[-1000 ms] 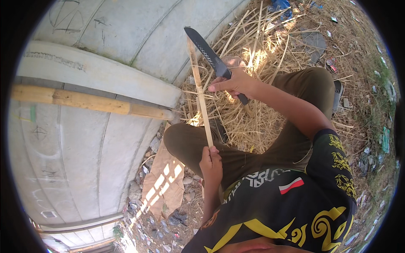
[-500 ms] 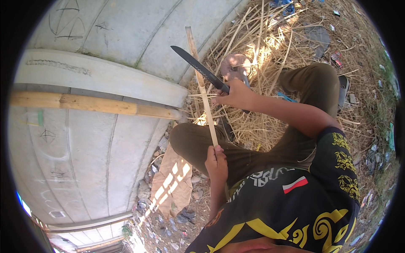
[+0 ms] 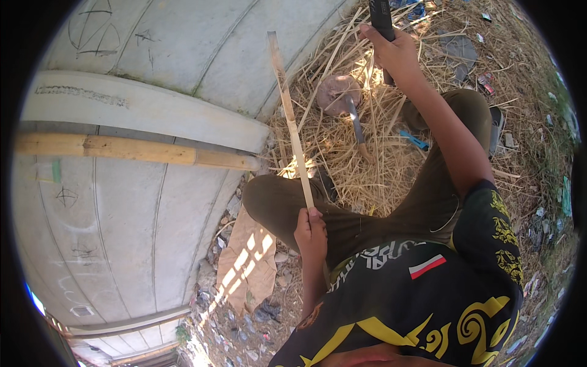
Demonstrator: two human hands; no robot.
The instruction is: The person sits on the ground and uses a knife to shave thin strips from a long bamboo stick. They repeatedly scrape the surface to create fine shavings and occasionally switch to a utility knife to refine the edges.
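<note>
My left hand (image 3: 312, 231) grips the near end of a long, flat bamboo strip (image 3: 293, 131), which stretches away from me towards the grey wall. At the far right my right hand (image 3: 394, 54) is wrapped round the dark handle of a big knife (image 3: 381, 21); most of its blade lies beyond the upper edge of the picture. Knife and strip are well apart. Between my legs, a second blade with a wooden handle (image 3: 356, 125) rests against a round block (image 3: 338, 96) among the shavings.
Pale bamboo shavings (image 3: 373, 183) cover the ground before me. A concrete panel wall (image 3: 122, 226) with a bamboo pole (image 3: 140, 151) along it stands on the left. A blue tool (image 3: 414, 140) lies by my right leg, and a brown sheet (image 3: 247, 269) by my left.
My right hand has swung the knife up and away to the right, off the bamboo strip. The left hand and the strip have barely moved.
</note>
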